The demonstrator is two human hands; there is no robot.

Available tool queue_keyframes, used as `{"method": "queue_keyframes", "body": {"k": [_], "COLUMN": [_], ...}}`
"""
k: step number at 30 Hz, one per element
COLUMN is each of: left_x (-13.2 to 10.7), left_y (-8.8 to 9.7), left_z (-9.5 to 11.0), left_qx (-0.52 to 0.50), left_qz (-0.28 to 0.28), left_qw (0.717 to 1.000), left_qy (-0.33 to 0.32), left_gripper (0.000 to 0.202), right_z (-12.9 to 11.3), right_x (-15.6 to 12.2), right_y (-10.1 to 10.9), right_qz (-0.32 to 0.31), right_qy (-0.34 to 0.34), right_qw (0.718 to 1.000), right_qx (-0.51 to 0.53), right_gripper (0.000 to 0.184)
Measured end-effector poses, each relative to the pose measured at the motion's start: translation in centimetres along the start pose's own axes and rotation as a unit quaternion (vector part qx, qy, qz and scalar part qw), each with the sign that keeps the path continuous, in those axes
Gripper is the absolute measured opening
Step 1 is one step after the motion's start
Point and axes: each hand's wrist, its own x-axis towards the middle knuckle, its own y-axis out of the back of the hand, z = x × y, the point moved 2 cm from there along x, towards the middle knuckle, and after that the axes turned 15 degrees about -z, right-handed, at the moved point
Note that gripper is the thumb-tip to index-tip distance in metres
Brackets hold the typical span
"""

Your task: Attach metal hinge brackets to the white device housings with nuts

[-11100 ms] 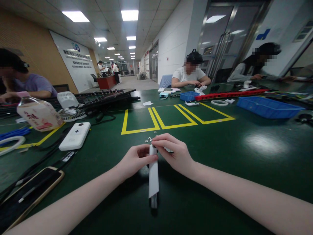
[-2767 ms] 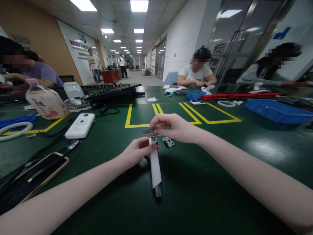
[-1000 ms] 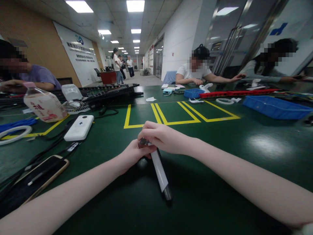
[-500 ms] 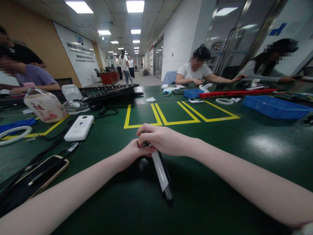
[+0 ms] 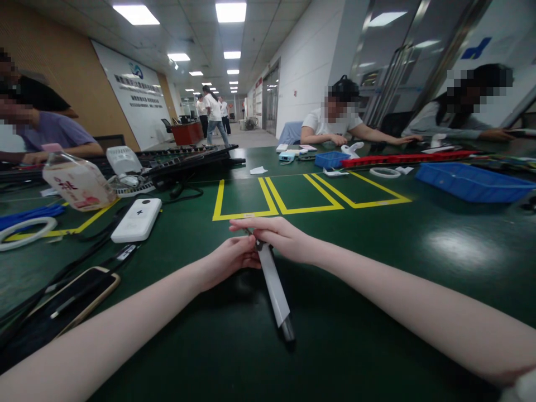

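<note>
I am holding the long white flat bar [image 5: 274,285] above the dark green tabletop [image 5: 377,312]; my left hand [image 5: 228,259] and right hand [image 5: 278,237] fingers are clamping its far end, where the small metal piece [image 5: 258,244] is seemingly being fitted, not yet finished.

Rod [image 5: 274,287] on table [image 5: 377,312] between both hands; phone [image 5: 71,298] far left, power bank [image 5: 136,219] behind it, bin [image 5: 469,183] far right.

Green table [image 5: 419,268] with yellow lines [image 5: 293,209] — white box [image 5: 136,220], phone [image 5: 67,301] lying left of fingers.
</note>
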Motion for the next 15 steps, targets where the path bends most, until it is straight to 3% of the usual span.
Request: {"method": "queue_keyframes", "body": {"k": [3,6,10,13,15], "left_x": [0.0,0.0,0.0,-0.1,-0.3], "left_y": [0.0,0.0,0.1,0.0,0.1], "left_z": [0.1,0.1,0.1,0.3,0.3], "left_qx": [-0.003,-0.024,-0.035,-0.019,-0.008], "left_qz": [0.017,0.043,0.046,0.027,0.012], "left_qw": [1.0,0.999,0.998,0.999,1.0], "left_qy": [0.004,0.016,0.022,0.018,0.019], "left_gripper": [0.043,0.05,0.06,0.06,0.058], "right_z": [0.8,2.0,3.9,5.2,6.0], "right_x": [-0.2,-0.9,-2.6,-3.8,-4.0], "right_y": [-0.1,0.4,1.7,2.7,3.0], "right_qz": [0.043,0.135,0.239,0.232,0.178], "right_qy": [-0.03,-0.049,-0.095,-0.126,-0.143], "right_qw": [0.996,0.984,0.966,0.961,0.961], "right_qx": [0.068,0.107,0.034,-0.083,-0.157], "right_gripper": [0.049,0.044,0.031,0.026,0.024]}}
